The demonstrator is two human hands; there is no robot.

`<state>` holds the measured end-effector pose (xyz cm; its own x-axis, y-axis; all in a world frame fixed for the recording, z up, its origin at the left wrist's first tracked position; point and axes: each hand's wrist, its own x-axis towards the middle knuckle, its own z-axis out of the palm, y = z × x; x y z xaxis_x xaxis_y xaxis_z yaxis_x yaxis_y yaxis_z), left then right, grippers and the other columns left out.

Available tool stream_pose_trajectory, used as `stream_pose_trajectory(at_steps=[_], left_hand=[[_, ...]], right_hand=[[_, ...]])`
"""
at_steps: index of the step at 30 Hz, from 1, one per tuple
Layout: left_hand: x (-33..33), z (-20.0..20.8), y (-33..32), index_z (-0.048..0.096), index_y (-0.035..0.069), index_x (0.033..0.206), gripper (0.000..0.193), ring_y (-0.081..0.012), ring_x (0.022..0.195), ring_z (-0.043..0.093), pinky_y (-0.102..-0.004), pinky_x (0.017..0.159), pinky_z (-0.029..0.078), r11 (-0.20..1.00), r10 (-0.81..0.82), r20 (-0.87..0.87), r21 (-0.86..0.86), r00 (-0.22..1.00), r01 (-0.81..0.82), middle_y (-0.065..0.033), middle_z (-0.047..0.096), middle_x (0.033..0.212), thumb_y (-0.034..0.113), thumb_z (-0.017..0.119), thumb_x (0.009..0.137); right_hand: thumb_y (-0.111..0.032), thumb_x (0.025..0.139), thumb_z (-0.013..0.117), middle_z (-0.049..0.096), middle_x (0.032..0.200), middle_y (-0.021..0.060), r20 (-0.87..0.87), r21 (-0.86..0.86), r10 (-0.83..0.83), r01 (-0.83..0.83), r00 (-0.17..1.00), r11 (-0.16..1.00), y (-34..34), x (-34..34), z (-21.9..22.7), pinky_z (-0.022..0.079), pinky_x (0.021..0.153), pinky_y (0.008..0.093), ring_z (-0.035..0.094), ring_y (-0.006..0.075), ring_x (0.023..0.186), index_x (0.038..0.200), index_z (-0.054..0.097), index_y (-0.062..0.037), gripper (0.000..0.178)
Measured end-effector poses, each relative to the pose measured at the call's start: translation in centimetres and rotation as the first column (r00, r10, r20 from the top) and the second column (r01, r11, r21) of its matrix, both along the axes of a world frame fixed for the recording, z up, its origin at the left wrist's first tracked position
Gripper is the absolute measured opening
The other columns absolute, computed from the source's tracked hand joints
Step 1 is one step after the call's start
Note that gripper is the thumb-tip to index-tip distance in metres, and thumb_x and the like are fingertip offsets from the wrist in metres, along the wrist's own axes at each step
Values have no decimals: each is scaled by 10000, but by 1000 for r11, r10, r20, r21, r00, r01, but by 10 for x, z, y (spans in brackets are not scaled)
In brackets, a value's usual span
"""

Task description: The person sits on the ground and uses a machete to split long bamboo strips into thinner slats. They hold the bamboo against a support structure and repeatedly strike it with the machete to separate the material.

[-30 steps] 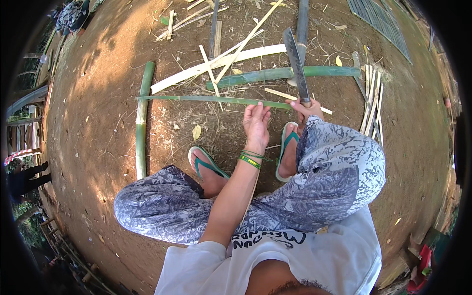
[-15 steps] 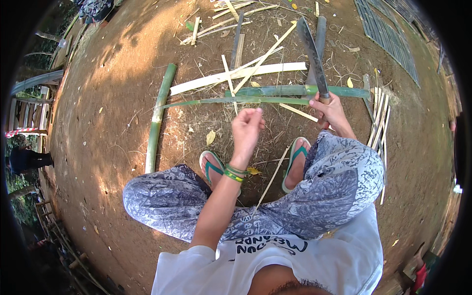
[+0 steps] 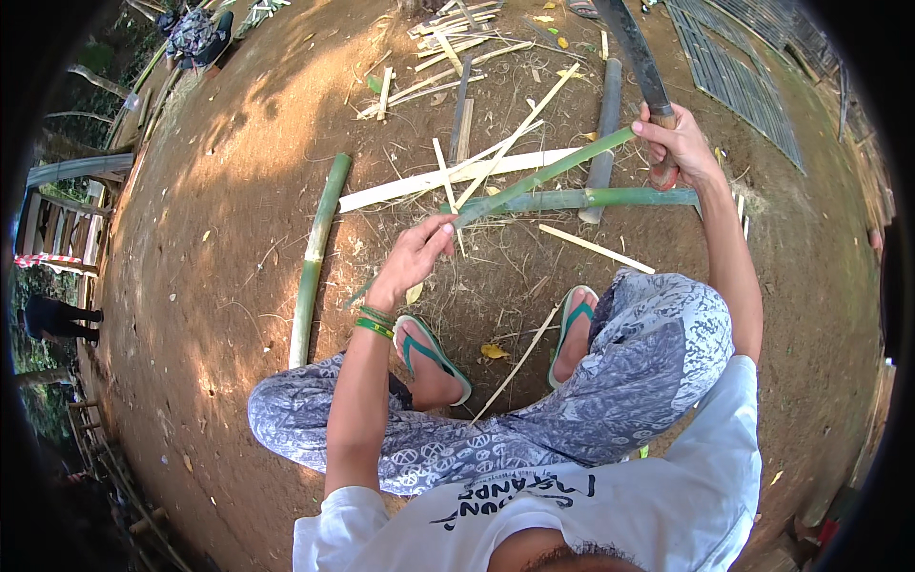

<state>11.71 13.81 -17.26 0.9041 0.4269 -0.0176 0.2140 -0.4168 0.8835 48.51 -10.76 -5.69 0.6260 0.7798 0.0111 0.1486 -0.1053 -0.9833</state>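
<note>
Tilted up to the right, a long green bamboo strip (image 3: 548, 176) spans the space between my hands. My left hand (image 3: 412, 259) pinches it near its lower left part. In my right hand (image 3: 679, 148) are the wooden handle of a machete (image 3: 637, 59) and, against the fingertips, the strip's upper end. The dark blade points away from me, up and to the left. Beneath the strip, a green bamboo pole (image 3: 553, 200) lies crosswise on the ground, over a darker grey length of bamboo (image 3: 604, 124).
Pale split bamboo strips (image 3: 457, 176) lie scattered ahead, with a pile (image 3: 448, 48) farther off. Another green bamboo pole (image 3: 313, 262) lies to the left. A slatted bamboo panel (image 3: 739, 81) is at the far right. One person (image 3: 200, 38) crouches far left; another (image 3: 62, 316) stands at left.
My right hand has moved up and away with the machete, raising the strip's right end. My left hand, curled and apart from the strip before, has moved left and now grips it.
</note>
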Motion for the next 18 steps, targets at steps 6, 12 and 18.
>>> stream_pose_trajectory(at_steps=[6,12,18], left_hand=[[12,21,-13,623,58,951,237,-43,556,442,-227,501,359,938,122,69,-333,990,-93,46,493,632,253,532,1051],[47,76,-23,568,101,1061,201,-62,521,471,-197,457,355,775,324,213,-618,922,-130,22,551,680,279,475,1076],[80,120,-58,500,111,1367,324,-59,509,431,-197,441,307,651,396,327,-759,858,-11,15,511,680,256,470,1078]], right_hand=[[-321,915,729,467,583,-82,388,185,-346,296,854,937,25,-7,31,294,478,226,416,20,533,1151,710,-91,330],[-313,891,727,436,533,-71,580,139,-338,319,741,938,47,-51,40,267,505,291,371,50,526,1022,736,-67,279],[-218,780,743,535,531,84,824,63,-49,-6,565,998,67,-90,33,449,529,416,601,274,508,847,651,-54,199]])
